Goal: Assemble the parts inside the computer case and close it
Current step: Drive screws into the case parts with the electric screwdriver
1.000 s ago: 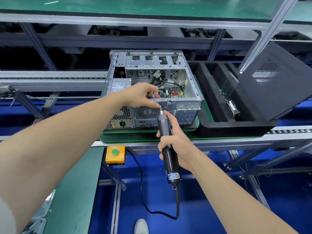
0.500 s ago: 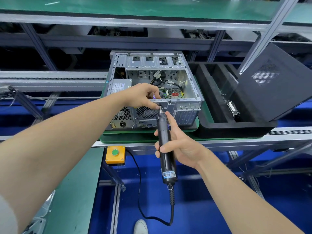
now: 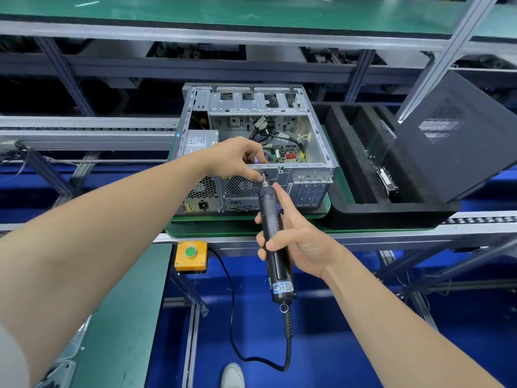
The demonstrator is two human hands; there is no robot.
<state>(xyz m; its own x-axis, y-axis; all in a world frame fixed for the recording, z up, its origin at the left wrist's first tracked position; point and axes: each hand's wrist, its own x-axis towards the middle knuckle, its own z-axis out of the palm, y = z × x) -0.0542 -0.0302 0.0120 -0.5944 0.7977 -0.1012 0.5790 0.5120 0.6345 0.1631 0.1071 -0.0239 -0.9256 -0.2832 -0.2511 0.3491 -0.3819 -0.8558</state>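
Note:
An open silver computer case [image 3: 313,130] lies on its side on a green pallet, its rear panel facing me, with cables and a green board inside. My left hand [image 3: 237,159] rests on the case's near top rail, fingers pinched at a spot by the rear fan; what it pinches is too small to tell. My right hand [image 3: 296,236] grips a black electric screwdriver [image 3: 275,242], held nearly upright with its bit touching the rail right beside the left fingertips. The black side panel [image 3: 458,138] leans tilted at the right.
A black foam tray [image 3: 361,211] with slots stands right of the case and holds a metal part [image 3: 387,177]. A yellow box with a green button [image 3: 191,254] hangs under the conveyor rail. The screwdriver's cord [image 3: 237,331] loops down over the blue floor. A green bench lies at lower left.
My right hand slid higher on the screwdriver and the tool moved slightly up toward the rail. The left hand stayed pinched at the same spot.

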